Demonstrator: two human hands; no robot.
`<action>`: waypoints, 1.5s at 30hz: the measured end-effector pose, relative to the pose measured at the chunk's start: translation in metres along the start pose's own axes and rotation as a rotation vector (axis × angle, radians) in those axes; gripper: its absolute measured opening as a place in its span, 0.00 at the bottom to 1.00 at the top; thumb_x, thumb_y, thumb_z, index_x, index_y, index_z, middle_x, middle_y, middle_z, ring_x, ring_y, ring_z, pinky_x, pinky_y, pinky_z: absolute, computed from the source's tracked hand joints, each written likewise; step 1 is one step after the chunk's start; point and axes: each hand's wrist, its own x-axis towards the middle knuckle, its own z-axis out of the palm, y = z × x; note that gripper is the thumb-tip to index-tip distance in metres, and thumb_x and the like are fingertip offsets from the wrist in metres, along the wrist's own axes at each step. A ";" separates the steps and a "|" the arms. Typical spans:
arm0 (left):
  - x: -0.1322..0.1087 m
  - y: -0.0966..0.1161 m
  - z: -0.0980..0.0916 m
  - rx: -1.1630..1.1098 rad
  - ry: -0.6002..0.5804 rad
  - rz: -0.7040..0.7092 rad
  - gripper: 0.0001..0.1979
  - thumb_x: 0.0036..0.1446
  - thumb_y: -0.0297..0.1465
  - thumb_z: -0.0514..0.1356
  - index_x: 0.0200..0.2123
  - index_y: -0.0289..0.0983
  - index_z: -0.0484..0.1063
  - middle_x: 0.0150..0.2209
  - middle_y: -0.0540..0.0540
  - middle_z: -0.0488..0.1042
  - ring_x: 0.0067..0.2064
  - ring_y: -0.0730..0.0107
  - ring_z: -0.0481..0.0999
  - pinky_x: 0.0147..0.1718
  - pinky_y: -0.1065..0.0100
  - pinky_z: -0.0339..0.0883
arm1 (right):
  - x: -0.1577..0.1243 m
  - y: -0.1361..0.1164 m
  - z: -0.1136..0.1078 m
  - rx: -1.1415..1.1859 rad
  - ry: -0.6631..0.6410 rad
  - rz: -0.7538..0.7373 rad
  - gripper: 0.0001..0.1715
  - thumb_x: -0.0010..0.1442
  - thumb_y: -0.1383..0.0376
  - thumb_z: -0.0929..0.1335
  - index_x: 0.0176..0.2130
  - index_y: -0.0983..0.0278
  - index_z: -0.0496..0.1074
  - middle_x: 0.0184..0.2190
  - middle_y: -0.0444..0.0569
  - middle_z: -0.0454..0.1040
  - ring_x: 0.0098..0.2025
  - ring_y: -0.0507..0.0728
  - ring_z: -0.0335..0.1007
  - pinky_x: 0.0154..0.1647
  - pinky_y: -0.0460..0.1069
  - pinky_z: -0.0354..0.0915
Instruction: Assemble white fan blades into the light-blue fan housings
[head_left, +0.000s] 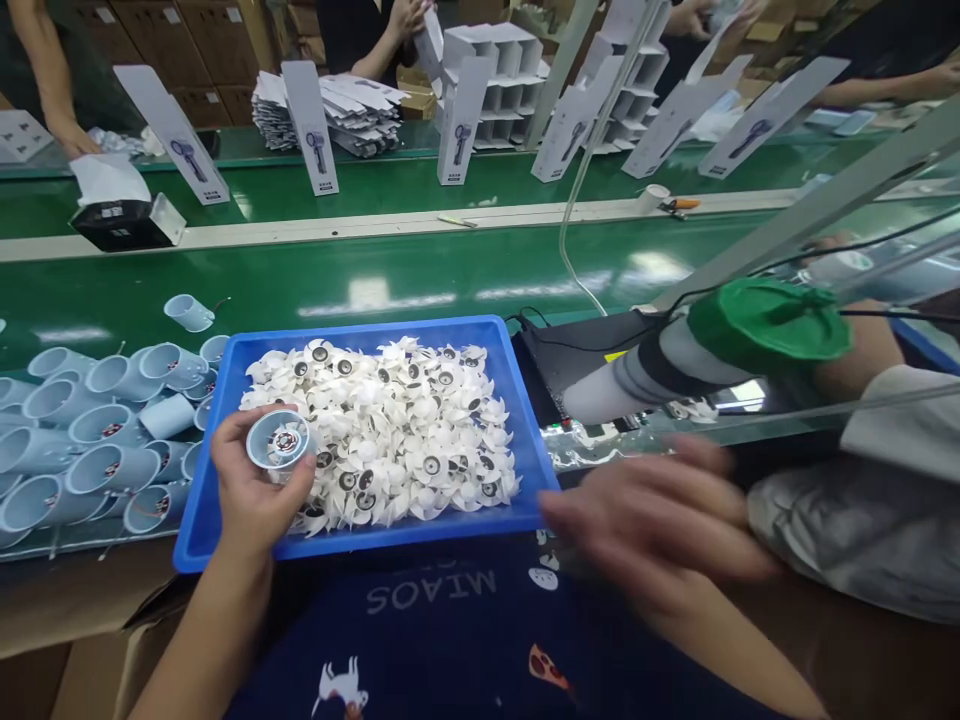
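Gripping a pale blue tube (277, 440), the left hand (251, 492) is over the left side of a blue tray (527, 430) of white fans (409, 440); the right hand (667, 520) is blurred, its grip impossible to tell.

Head view faces forward-down, seemingly close.
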 end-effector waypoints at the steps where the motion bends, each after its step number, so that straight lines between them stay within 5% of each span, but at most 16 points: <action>1: 0.000 0.000 0.002 0.000 0.014 -0.017 0.29 0.50 0.31 0.69 0.53 0.41 0.59 0.49 0.41 0.74 0.52 0.55 0.77 0.55 0.50 0.71 | 0.007 -0.003 0.008 -0.103 -0.097 -0.125 0.08 0.62 0.59 0.74 0.43 0.47 0.76 0.40 0.45 0.79 0.46 0.65 0.74 0.51 0.62 0.68; 4: -0.001 -0.001 0.001 0.018 0.025 -0.073 0.29 0.49 0.33 0.70 0.52 0.40 0.61 0.48 0.41 0.75 0.51 0.54 0.79 0.54 0.50 0.72 | 0.036 0.001 0.024 -0.509 -0.472 -0.474 0.15 0.68 0.73 0.65 0.46 0.55 0.75 0.47 0.48 0.78 0.47 0.60 0.71 0.53 0.60 0.64; 6: -0.004 -0.005 -0.002 0.030 0.033 -0.098 0.30 0.48 0.34 0.71 0.52 0.39 0.63 0.49 0.40 0.76 0.51 0.54 0.79 0.53 0.52 0.73 | 0.053 0.006 0.030 -0.698 -0.635 -0.589 0.16 0.66 0.79 0.64 0.44 0.62 0.75 0.42 0.50 0.77 0.42 0.58 0.69 0.45 0.55 0.62; 14: -0.008 -0.017 -0.010 0.104 0.007 -0.103 0.33 0.52 0.39 0.69 0.60 0.40 0.66 0.55 0.38 0.76 0.57 0.51 0.77 0.58 0.51 0.71 | 0.069 0.003 0.037 -0.638 -0.794 -0.722 0.14 0.69 0.77 0.63 0.36 0.63 0.72 0.35 0.47 0.72 0.37 0.55 0.61 0.41 0.52 0.52; 18: -0.011 -0.015 -0.013 0.075 -0.003 -0.113 0.34 0.55 0.41 0.67 0.62 0.39 0.64 0.53 0.37 0.76 0.54 0.51 0.78 0.55 0.51 0.72 | 0.070 0.007 0.037 -0.516 -0.735 -0.595 0.14 0.64 0.80 0.64 0.32 0.64 0.70 0.30 0.48 0.70 0.34 0.55 0.60 0.40 0.52 0.53; 23: -0.012 -0.004 -0.015 0.066 0.078 -0.107 0.37 0.50 0.44 0.71 0.59 0.40 0.62 0.51 0.40 0.73 0.48 0.57 0.79 0.47 0.58 0.75 | 0.067 0.002 0.029 -0.165 -0.454 -0.271 0.07 0.61 0.72 0.65 0.40 0.65 0.70 0.39 0.55 0.71 0.43 0.61 0.65 0.47 0.57 0.59; 28: -0.005 0.038 -0.002 0.313 -0.189 0.118 0.29 0.52 0.40 0.72 0.55 0.44 0.70 0.58 0.40 0.71 0.59 0.49 0.73 0.57 0.50 0.68 | 0.051 -0.012 0.044 0.367 -0.361 -0.049 0.18 0.70 0.55 0.57 0.53 0.62 0.60 0.40 0.52 0.71 0.36 0.56 0.71 0.38 0.53 0.70; 33: -0.003 0.069 0.016 0.474 -0.378 0.284 0.29 0.56 0.38 0.68 0.59 0.44 0.66 0.53 0.42 0.78 0.53 0.51 0.77 0.53 0.51 0.69 | 0.040 -0.029 0.056 0.660 -0.383 0.002 0.24 0.70 0.48 0.59 0.54 0.61 0.63 0.35 0.48 0.70 0.33 0.54 0.71 0.34 0.50 0.71; 35: -0.004 0.073 0.022 0.514 -0.383 0.332 0.27 0.57 0.36 0.68 0.59 0.42 0.66 0.53 0.41 0.78 0.52 0.51 0.78 0.53 0.52 0.69 | 0.040 -0.040 0.052 0.627 -0.360 -0.026 0.18 0.68 0.52 0.65 0.51 0.60 0.68 0.39 0.49 0.70 0.38 0.55 0.70 0.40 0.52 0.70; 38: -0.006 0.074 0.028 0.535 -0.361 0.419 0.26 0.59 0.32 0.65 0.59 0.41 0.65 0.53 0.40 0.79 0.52 0.53 0.78 0.53 0.53 0.67 | 0.043 -0.057 0.045 0.284 -0.303 -0.152 0.09 0.63 0.66 0.72 0.45 0.60 0.77 0.43 0.50 0.69 0.44 0.57 0.67 0.49 0.55 0.66; 41: -0.009 0.072 0.032 0.522 -0.306 0.472 0.26 0.59 0.27 0.63 0.60 0.41 0.65 0.52 0.41 0.79 0.52 0.54 0.79 0.54 0.55 0.67 | 0.046 -0.067 0.046 0.032 -0.303 -0.212 0.08 0.60 0.69 0.75 0.42 0.61 0.80 0.40 0.49 0.68 0.41 0.56 0.67 0.45 0.53 0.66; 45: -0.013 0.068 0.034 0.499 -0.275 0.462 0.28 0.59 0.27 0.64 0.62 0.42 0.64 0.53 0.40 0.79 0.54 0.54 0.78 0.55 0.54 0.67 | 0.047 -0.067 0.051 0.026 -0.298 -0.190 0.11 0.59 0.67 0.77 0.44 0.61 0.80 0.40 0.49 0.68 0.39 0.56 0.69 0.41 0.51 0.66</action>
